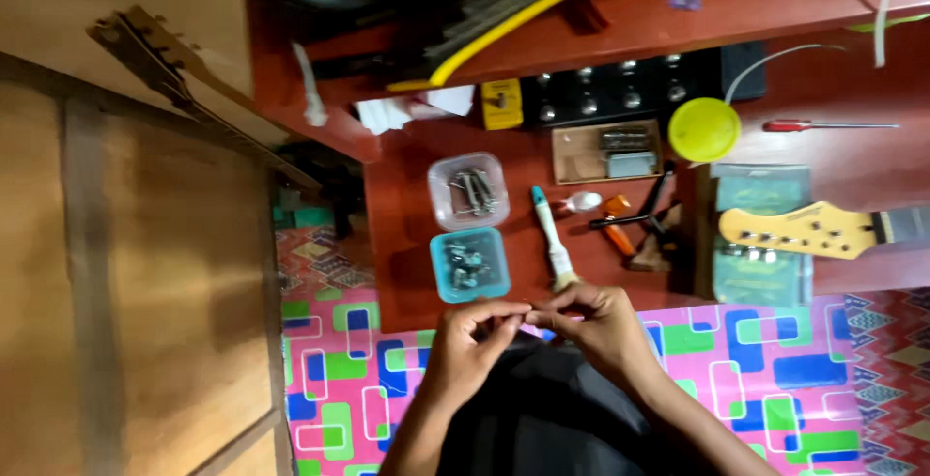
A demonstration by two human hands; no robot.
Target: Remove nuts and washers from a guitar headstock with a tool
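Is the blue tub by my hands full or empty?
Partly filled: the blue tub sits lidless on the red table, with a loose heap of small metal parts inside.

Looks to us like a home guitar repair corner rather than a proper shop. We've got a low red wooden table (852, 79) sitting on a bright patterned floor mat (775, 360), with a guitar headstock (799, 231) lying on it and another guitar neck (184, 79) leaning off to the side. Small plastic tubs of metal hardware (469, 190), a red-handled screwdriver (823, 126) and a little brush (550, 237) are scattered around too.
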